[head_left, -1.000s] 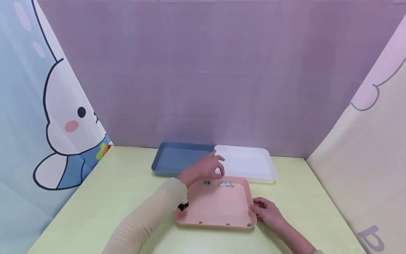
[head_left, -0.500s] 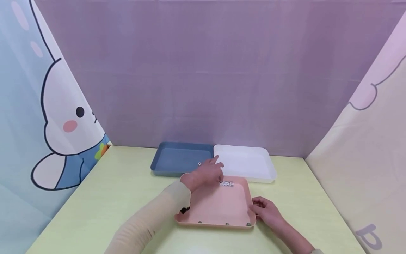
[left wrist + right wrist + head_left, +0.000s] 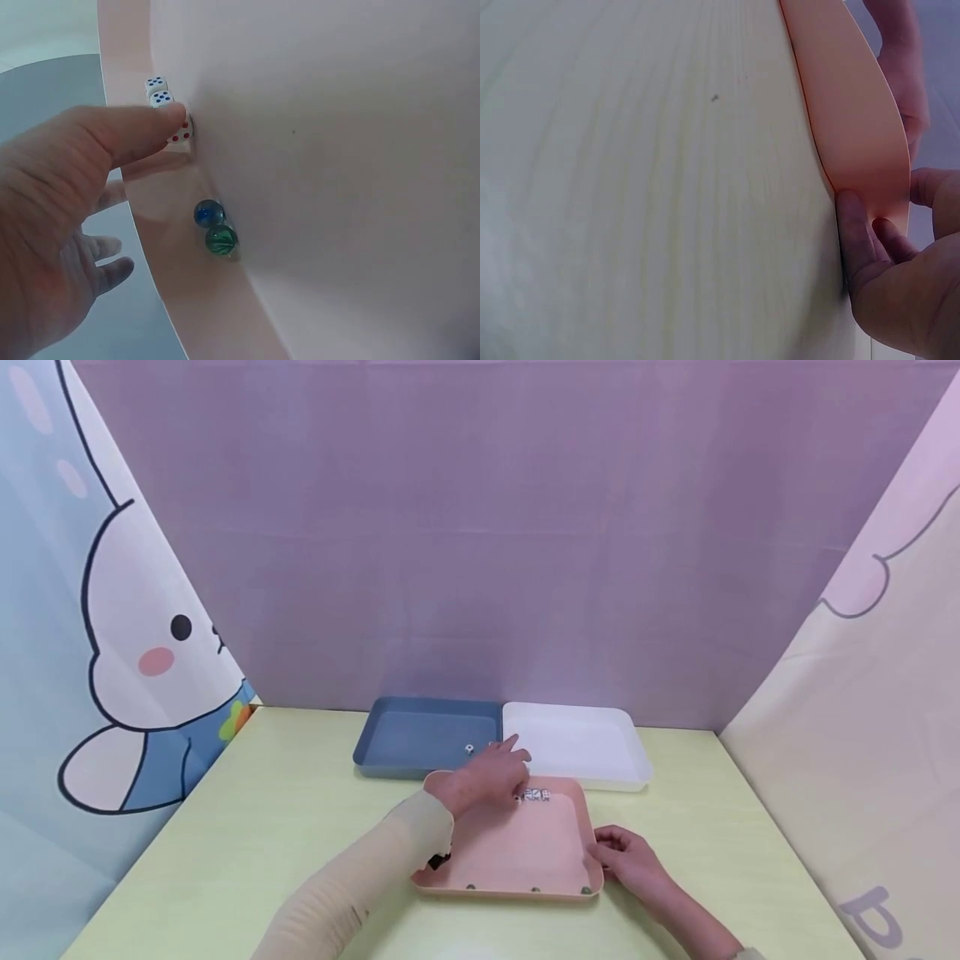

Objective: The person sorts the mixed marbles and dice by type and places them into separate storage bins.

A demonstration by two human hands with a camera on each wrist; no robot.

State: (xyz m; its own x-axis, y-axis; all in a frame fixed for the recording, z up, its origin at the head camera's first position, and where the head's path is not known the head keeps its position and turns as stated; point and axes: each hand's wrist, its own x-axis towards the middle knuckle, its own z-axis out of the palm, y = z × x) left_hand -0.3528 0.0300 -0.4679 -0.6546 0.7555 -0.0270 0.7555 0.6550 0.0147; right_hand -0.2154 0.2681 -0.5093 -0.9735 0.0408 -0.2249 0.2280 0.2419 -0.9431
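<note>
My left hand [image 3: 491, 775] reaches over the far wall of the pink tray [image 3: 517, 852]. In the left wrist view its thumb touches a die with red dots [image 3: 180, 135], while the other fingers spread outside the wall. Two dice with blue dots [image 3: 161, 97] stand beside that die. A blue marble [image 3: 208, 214] and a green marble [image 3: 221, 241] lie along the same wall. My right hand [image 3: 630, 862] holds the tray's right wall between thumb and fingers. A white die [image 3: 469, 749] lies in the blue tray [image 3: 420, 735].
A white tray [image 3: 577, 739] stands right of the blue one, behind the pink tray. Several small marbles [image 3: 536, 890] sit along the pink tray's near wall. A purple curtain [image 3: 465, 543] hangs behind the table [image 3: 300, 793].
My left hand has drawn back and down from the trays behind to the dice in the pink tray, uncovering a die in the blue tray. My right hand keeps its hold.
</note>
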